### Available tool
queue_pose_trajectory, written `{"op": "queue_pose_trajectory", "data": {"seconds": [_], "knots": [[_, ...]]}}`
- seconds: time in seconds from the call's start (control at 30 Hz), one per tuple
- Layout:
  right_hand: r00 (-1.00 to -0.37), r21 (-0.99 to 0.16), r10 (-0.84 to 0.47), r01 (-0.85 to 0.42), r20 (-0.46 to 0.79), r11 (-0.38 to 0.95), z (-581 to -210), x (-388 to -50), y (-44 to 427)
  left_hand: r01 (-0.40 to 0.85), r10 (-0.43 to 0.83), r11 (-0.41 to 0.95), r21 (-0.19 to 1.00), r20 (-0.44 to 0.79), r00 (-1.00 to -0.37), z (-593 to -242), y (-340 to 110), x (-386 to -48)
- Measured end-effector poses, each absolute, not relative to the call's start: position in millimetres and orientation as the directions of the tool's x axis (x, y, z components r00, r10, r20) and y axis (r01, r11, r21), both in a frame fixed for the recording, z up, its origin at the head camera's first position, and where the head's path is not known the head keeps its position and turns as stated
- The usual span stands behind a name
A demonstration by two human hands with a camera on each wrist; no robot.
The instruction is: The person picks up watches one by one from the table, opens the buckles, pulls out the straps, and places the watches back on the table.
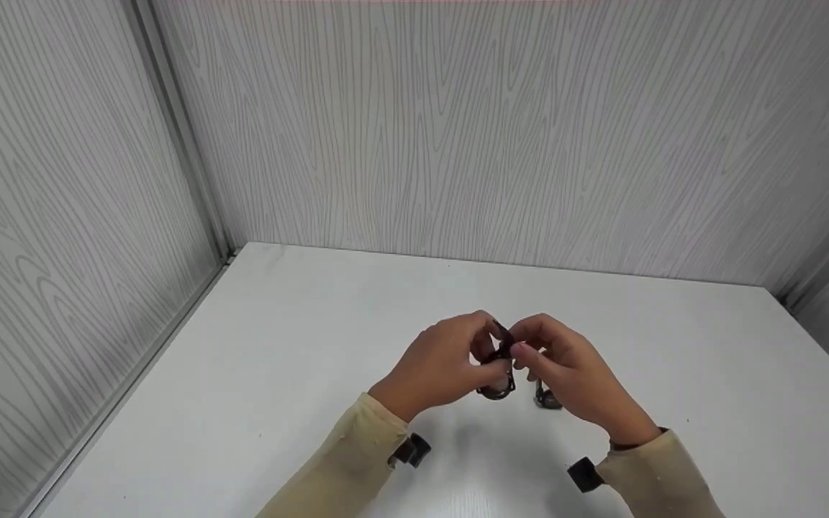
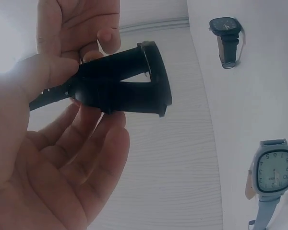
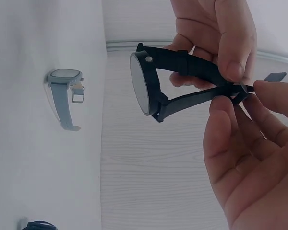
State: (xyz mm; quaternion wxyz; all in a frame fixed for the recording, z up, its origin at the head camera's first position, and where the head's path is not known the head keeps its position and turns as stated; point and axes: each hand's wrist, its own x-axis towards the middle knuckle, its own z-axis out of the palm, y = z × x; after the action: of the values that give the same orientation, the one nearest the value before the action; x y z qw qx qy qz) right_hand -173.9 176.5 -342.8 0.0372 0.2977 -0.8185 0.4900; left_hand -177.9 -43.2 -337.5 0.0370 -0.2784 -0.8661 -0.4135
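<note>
A wristwatch with a black strap [image 1: 499, 392] is held up above the white table by both hands. In the right wrist view its round case [image 3: 143, 84] faces away to the left, and the two strap ends meet at the buckle [image 3: 239, 96]. My left hand [image 1: 447, 356] pinches the strap between thumb and fingers near the buckle. With thumb and fingertips, my right hand [image 1: 565, 363] grips the strap at the buckle, where a strap tip [image 3: 276, 76] sticks out. Fingers partly hide the buckle.
A pale blue watch with a squarish dial [image 2: 274, 172] and a dark watch [image 2: 228, 38] lie on the table. In the head view one watch [image 1: 548, 399] shows partly behind the right hand. Wood-grained panels [image 1: 414, 129] rise at the back and sides.
</note>
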Motion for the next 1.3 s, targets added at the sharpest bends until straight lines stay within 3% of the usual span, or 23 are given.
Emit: {"op": "queue_pose_trajectory", "data": {"seconds": [0.2, 0.4, 0.77, 1.13, 1.3], "knots": [[-0.821, -0.765, -0.449, -0.529, 0.353, 0.367, -343.6, -174.5, 177.1, 0.544, 0.456, 0.512, 0.665, 0.326, -0.828, -338.3, -43.1, -177.3], [-0.814, -0.741, -0.453, -0.547, 0.363, 0.39, -345.6, -175.5, 176.7, 0.502, 0.444, 0.555, 0.663, 0.274, -0.853, -336.7, -42.8, -175.7], [-0.766, -0.732, -0.501, -0.598, 0.402, 0.327, -352.4, -174.5, 177.5, 0.483, 0.36, 0.588, 0.649, 0.324, -0.875, -338.1, -44.8, -173.2], [-0.842, -0.726, -0.428, -0.514, 0.327, 0.457, -349.6, -173.2, 176.0, 0.566, 0.394, 0.34, 0.751, 0.433, -0.811, -336.6, -49.4, -174.8], [-0.846, -0.73, -0.417, -0.51, 0.331, 0.455, -348.2, -173.5, 176.4, 0.571, 0.394, 0.301, 0.764, 0.445, -0.804, -334.2, -48.6, -175.0]]}}
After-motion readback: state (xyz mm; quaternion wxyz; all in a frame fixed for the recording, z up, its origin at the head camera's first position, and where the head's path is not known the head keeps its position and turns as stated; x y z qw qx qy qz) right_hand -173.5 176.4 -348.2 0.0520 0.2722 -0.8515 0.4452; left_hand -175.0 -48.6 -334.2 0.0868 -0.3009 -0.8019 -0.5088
